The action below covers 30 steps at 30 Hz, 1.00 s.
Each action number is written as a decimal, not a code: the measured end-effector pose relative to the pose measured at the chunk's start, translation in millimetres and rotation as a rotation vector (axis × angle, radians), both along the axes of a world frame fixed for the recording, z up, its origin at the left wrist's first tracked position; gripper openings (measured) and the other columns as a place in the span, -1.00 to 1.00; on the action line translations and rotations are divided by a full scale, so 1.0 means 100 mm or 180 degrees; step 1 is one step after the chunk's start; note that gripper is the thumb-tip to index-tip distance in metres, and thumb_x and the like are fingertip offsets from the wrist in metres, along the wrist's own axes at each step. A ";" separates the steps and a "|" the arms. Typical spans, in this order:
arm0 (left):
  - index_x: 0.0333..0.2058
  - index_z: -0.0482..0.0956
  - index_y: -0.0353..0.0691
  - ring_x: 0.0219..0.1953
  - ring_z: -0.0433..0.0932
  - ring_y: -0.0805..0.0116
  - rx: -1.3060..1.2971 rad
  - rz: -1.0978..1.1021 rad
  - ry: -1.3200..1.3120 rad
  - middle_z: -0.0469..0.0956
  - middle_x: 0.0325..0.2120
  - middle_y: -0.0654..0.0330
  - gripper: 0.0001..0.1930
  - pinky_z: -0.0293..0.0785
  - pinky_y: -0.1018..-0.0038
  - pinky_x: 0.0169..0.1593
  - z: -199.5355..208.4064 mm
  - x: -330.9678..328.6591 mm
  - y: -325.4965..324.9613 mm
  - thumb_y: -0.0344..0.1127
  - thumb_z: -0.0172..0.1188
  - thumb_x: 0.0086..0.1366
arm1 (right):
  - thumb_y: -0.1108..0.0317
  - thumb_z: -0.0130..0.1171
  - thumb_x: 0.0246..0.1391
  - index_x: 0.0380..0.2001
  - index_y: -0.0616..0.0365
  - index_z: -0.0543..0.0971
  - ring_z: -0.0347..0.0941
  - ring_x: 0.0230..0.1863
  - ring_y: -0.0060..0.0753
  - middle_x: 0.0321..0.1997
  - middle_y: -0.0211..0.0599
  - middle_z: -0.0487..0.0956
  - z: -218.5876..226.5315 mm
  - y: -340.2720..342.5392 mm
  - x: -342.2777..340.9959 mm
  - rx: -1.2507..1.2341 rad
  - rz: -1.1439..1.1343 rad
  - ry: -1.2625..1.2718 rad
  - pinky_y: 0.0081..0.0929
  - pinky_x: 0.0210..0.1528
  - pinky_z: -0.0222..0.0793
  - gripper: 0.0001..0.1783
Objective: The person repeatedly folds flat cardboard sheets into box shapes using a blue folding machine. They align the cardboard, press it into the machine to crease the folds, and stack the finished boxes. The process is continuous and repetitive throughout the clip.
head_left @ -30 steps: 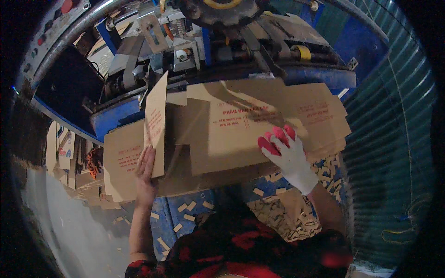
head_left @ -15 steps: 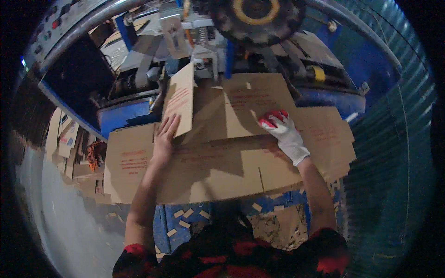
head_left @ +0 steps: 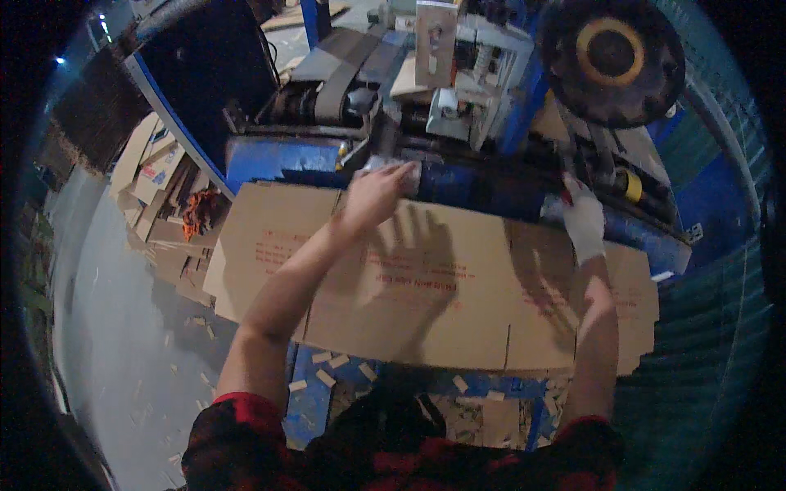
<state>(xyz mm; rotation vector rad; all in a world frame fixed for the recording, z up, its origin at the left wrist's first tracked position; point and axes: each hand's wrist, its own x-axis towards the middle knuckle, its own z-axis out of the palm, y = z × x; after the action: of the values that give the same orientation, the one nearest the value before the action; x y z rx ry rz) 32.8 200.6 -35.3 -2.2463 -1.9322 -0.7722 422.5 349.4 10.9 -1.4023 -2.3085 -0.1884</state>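
Observation:
A flat brown cardboard sheet (head_left: 393,319) with red print and slots lies across the front of the blue machine (head_left: 483,188). Above its far edge is my bare left hand (head_left: 378,195), fingers stretched toward the machine's front bar and nothing visible in them. To the right, my right hand (head_left: 584,222), in a white glove with red on the fingers, reaches over the same edge by the rollers. Its fingertips are partly blurred, and no held thing shows. Both hands cast shadows with spread fingers on the sheet.
A large dark wheel (head_left: 610,51) with a yellowish ring hangs at the upper right. Belts (head_left: 348,86) and a metal head (head_left: 436,45) stand beyond the front bar. Cardboard scraps (head_left: 164,204) are piled at the left; small offcuts (head_left: 323,376) litter the area below.
The folded cardboard piece under my hands has left the top of the sheet. Both hands are now farther forward, at the machine's front. The view has shifted left.

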 end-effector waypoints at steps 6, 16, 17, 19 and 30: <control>0.01 0.48 -0.26 0.13 0.32 0.01 -0.0904 0.1890 0.1338 0.44 0.03 0.01 -0.52 0.33 0.17 0.14 -0.25 -1.03 -2.27 -0.06 0.11 0.22 | 0.22 0.27 -0.05 0.19 0.08 0.35 0.19 0.28 0.07 0.20 -0.01 0.37 -0.20 -1.78 0.86 -0.0748 0.0156 -0.0034 -0.12 0.32 0.06 -0.31; 0.19 0.23 -0.33 0.15 0.28 -0.16 -0.1830 0.2596 -0.0581 0.29 0.12 -0.21 -0.16 0.26 0.17 0.18 -0.10 -1.32 -3.37 0.05 0.31 0.03 | -0.12 0.46 -0.43 0.28 0.13 0.14 -0.11 0.40 0.21 0.38 0.04 0.02 0.24 -3.55 0.67 -0.1891 0.0444 -0.1597 0.23 0.34 -0.16 0.20; 0.24 0.16 -0.33 0.18 0.24 -0.18 -0.2005 0.2703 -0.0648 0.26 0.14 -0.21 -0.08 0.23 0.17 0.21 -0.05 -1.32 -3.39 0.09 0.31 0.02 | 0.04 0.48 -0.44 0.26 0.14 0.17 -0.07 0.39 0.21 0.33 0.04 0.10 0.24 -3.62 0.64 -0.1711 0.0481 -0.1842 0.16 0.36 -0.12 0.14; 0.24 0.17 -0.33 0.17 0.26 -0.18 -0.1726 0.2395 -0.0708 0.26 0.13 -0.23 -0.08 0.24 0.18 0.21 0.13 -1.37 -3.45 0.06 0.33 0.01 | 0.18 0.45 -0.40 0.24 0.12 0.20 -0.04 0.38 0.19 0.32 0.00 0.14 0.31 -3.74 0.65 -0.1731 0.0539 -0.1794 0.06 0.36 -0.05 0.05; 0.22 0.22 -0.16 0.20 0.25 0.26 0.0827 -0.0567 -0.3440 0.26 0.19 0.12 -0.27 0.23 0.29 0.16 1.31 -2.03 -3.26 0.12 0.19 0.19 | 0.24 0.31 -0.16 -0.14 0.30 0.51 0.44 -0.05 -0.45 -0.09 -0.26 0.53 2.48 -2.86 1.46 -0.1221 -0.0295 0.0783 -0.46 0.02 0.37 -0.51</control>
<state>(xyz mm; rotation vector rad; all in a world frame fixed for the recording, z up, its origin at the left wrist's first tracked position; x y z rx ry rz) -169.8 -125.8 95.7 -1.9821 -1.6940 -2.4618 568.9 63.7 258.9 -1.6102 -2.1489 0.3998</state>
